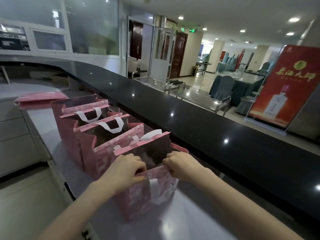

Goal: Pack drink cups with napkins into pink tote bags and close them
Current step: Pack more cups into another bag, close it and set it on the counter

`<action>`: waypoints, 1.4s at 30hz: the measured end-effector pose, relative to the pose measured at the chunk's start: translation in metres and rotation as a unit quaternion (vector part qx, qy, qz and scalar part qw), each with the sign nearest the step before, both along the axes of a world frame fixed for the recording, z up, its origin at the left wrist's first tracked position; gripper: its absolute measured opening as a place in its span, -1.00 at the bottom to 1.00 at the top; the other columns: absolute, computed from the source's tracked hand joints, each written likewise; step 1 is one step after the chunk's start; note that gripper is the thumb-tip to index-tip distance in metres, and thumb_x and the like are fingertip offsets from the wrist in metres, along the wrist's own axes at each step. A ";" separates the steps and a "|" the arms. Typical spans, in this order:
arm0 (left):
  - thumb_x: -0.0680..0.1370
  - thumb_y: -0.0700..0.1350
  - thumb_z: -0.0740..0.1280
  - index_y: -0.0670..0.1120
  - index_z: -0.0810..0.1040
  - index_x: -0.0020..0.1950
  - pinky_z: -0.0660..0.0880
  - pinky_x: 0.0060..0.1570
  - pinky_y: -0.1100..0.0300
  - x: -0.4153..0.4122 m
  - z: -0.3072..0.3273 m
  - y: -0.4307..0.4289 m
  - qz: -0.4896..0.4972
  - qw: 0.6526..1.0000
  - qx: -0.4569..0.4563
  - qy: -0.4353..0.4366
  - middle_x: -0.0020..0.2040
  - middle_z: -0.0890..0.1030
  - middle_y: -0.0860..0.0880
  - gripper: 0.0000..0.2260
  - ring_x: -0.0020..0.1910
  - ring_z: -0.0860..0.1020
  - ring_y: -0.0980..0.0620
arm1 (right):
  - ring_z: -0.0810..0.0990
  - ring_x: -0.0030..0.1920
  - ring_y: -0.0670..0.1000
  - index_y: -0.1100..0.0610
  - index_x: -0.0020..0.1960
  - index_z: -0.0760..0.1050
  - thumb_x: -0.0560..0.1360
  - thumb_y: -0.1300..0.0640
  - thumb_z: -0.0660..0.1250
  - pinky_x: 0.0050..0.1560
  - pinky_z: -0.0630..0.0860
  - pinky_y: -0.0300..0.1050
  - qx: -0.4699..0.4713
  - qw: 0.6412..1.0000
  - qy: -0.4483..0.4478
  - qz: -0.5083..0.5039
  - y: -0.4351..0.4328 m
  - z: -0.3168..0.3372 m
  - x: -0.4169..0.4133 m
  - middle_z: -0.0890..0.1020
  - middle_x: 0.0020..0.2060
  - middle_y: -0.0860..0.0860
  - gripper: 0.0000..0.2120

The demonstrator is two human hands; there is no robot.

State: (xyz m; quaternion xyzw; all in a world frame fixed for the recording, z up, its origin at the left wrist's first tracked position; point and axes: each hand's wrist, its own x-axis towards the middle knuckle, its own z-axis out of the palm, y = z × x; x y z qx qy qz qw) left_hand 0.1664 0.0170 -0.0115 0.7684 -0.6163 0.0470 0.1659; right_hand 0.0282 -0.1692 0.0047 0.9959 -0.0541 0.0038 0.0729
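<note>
A row of pink tote bags with white handles stands on the grey worktop (181,220). The nearest pink tote bag (147,193) is open at the top, its inside dark. My left hand (126,170) grips the near top edge of this bag at its left end. My right hand (181,164) pinches the same edge at its right end. Behind it stand a second bag (110,153), a third (90,134) and a fourth (72,110). No cups or napkins show; the bags' contents are hidden in shadow.
A flat stack of folded pink bags (39,99) lies at the far left. A raised black counter (216,132) runs along the right of the bags. Beyond it stand steel carts (195,97) and a red standing banner (284,87).
</note>
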 end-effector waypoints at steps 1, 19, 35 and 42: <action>0.48 0.15 0.37 0.08 0.59 -0.05 0.37 -0.01 0.20 -0.009 0.002 0.000 -0.013 1.000 0.001 -0.001 -0.10 0.53 0.18 -0.82 -0.08 0.41 0.15 | 0.53 -0.01 0.10 0.14 -0.04 0.54 0.39 0.21 0.28 -0.15 0.48 -0.01 -0.001 1.000 -0.006 -0.002 0.002 0.001 -0.017 0.57 -0.11 0.04 -0.83; 0.48 0.02 0.42 0.01 0.66 -0.08 0.44 -0.11 0.20 -0.338 0.000 -0.077 -0.318 0.948 -0.011 -0.004 -0.18 0.60 0.11 -0.89 -0.15 0.47 0.11 | 0.50 0.01 0.12 0.14 0.04 0.50 0.46 0.23 0.25 -0.16 0.30 -0.06 -0.012 0.946 -0.064 -0.318 0.064 -0.008 -0.432 0.56 -0.02 0.05 -0.83; 0.44 0.26 0.35 0.13 0.61 -0.09 0.40 -0.12 0.35 -0.414 -0.004 -0.128 -0.363 0.930 -0.003 0.053 -0.12 0.50 0.24 -0.77 -0.08 0.44 0.23 | 0.48 0.13 0.07 0.09 0.20 0.51 0.49 0.04 0.34 0.14 0.41 -0.04 -0.016 0.904 -0.167 -0.393 0.057 -0.030 -0.538 0.56 0.14 0.02 -0.69; 0.36 -0.06 0.56 -0.05 0.63 0.09 0.49 0.02 0.04 -0.408 0.005 -0.140 -0.296 0.937 -0.154 0.101 0.07 0.56 0.01 -0.67 0.09 0.47 -0.02 | 0.55 0.07 0.12 0.16 0.17 0.57 0.48 0.06 0.42 0.06 0.50 0.05 -0.044 0.825 -0.296 -0.479 0.068 -0.029 -0.606 0.57 0.13 0.07 -0.70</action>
